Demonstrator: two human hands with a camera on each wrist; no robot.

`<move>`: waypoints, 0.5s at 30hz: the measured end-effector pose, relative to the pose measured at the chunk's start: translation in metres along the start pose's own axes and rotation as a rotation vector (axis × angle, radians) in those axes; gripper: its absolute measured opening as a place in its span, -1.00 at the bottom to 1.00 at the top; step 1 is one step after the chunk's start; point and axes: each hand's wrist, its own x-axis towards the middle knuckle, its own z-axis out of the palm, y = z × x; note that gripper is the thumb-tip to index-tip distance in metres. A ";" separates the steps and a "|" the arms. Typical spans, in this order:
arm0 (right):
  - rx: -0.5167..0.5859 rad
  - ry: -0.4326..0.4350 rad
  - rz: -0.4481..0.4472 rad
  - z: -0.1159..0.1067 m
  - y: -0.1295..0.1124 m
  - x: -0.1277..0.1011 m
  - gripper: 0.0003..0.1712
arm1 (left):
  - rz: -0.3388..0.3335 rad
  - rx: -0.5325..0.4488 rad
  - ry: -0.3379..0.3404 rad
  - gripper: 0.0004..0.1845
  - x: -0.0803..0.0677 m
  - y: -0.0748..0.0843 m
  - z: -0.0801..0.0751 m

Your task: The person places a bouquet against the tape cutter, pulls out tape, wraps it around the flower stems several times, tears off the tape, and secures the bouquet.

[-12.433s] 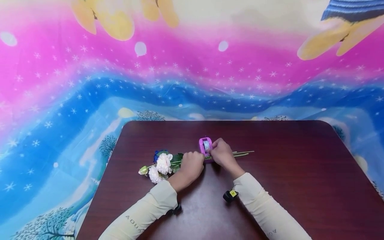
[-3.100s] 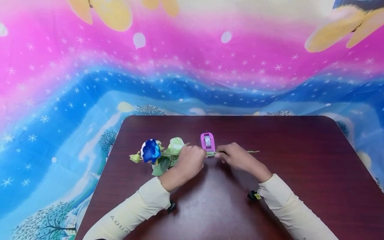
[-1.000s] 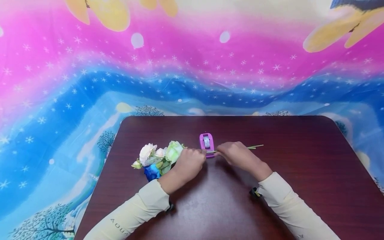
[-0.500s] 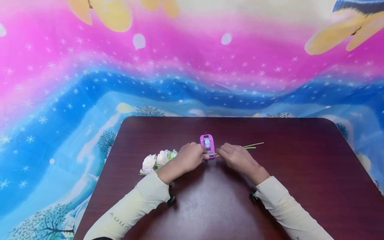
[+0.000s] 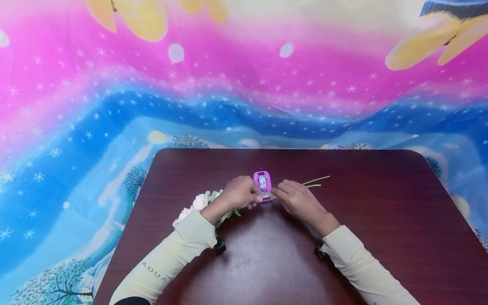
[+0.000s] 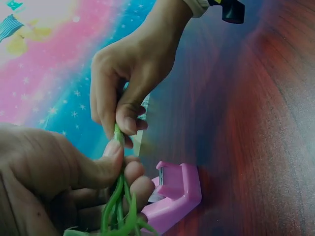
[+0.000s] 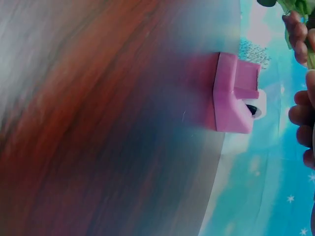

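Note:
A bunch of artificial flowers (image 5: 199,204) with pale pink-white blooms lies partly hidden behind my left forearm. My left hand (image 5: 241,192) pinches its green stems (image 6: 117,201) between thumb and fingers, just below the leaves. A little further along, my right hand (image 5: 299,204) pinches the same stems, with only a short stretch showing between both hands. Bare stem ends (image 5: 314,185) stick out past the right hand and spread apart. Just beyond the stems stands a pink tape dispenser (image 5: 262,181) with a roll of clear tape; neither hand holds it.
A dark reddish-brown table (image 5: 366,212) with rounded far corners bears everything. Behind it hangs a patterned cloth (image 5: 236,97) in pink and blue. Black cameras are strapped under both wrists.
Earlier, my right hand was at the tape dispenser; now it pinches the stems. The bunch has been turned: the blue rose, recently facing up, is out of sight. The stem ends have fanned out.

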 end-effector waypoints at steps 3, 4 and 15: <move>0.028 -0.007 0.044 -0.002 -0.003 0.002 -0.77 | -0.024 0.075 0.057 -0.81 -0.001 0.002 0.002; 0.039 -0.020 0.069 -0.004 -0.004 0.002 -0.75 | -0.020 0.110 0.081 -0.81 -0.001 0.003 0.002; 0.434 -0.490 0.630 -0.026 -0.012 0.025 -0.75 | 0.151 0.451 0.400 -0.71 -0.007 0.012 0.023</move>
